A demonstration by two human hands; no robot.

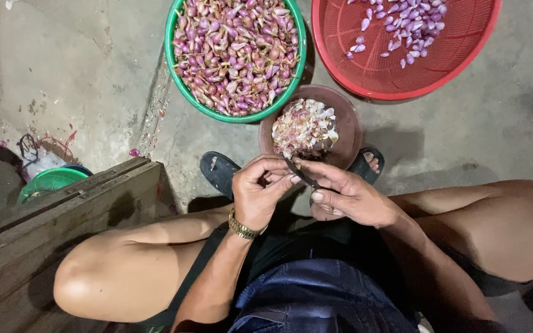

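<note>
My left hand point(260, 192), with a gold watch on its wrist, is closed around a small shallot that is mostly hidden by the fingers. My right hand point(348, 196) grips a small dark knife point(300, 174) whose blade points toward the left hand. Both hands meet just above my knees, over the near edge of a brown bowl point(348, 132) heaped with pale shallot skins point(303, 128). Beyond it a green basin point(174, 66) is full of unpeeled purple shallots point(235, 52). A red mesh basket point(365, 68) at the top right holds several peeled shallots point(405, 28).
A wooden bench or plank point(44, 234) runs along the left, with a green lid or bowl point(50, 182) behind it. My feet in dark sandals point(218, 172) rest on the stained concrete floor point(513, 92). My bare knees spread to both sides.
</note>
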